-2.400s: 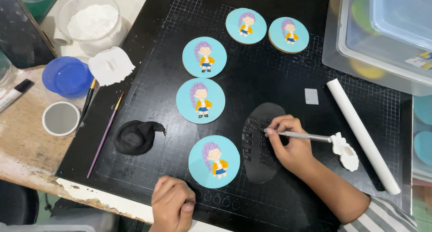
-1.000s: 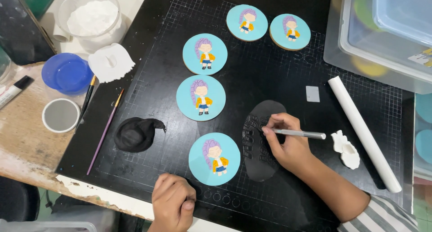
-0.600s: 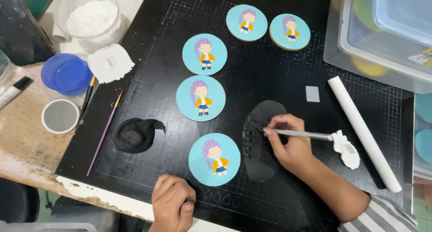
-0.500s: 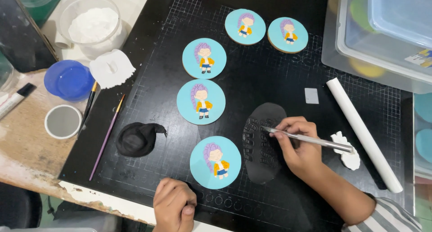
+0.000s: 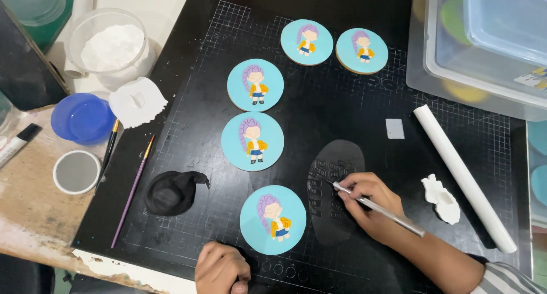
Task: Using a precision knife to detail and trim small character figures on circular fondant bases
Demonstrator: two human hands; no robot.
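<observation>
Black gridded cutting mat (image 5: 353,109) covers surface. Right hand (image 5: 369,205) grips thin silver tool (image 5: 379,209), tip on flat black fondant sheet (image 5: 333,186) at mat centre. Left hand (image 5: 222,269) clenched, empty, at near edge by decorated blue disc (image 5: 273,220). 5 such discs on mat. White rolling pin (image 5: 462,175) right.

i see a small white, yellow and blue label (image 5: 534,77) on the clear plastic box (image 5: 484,72), upper right.
</observation>
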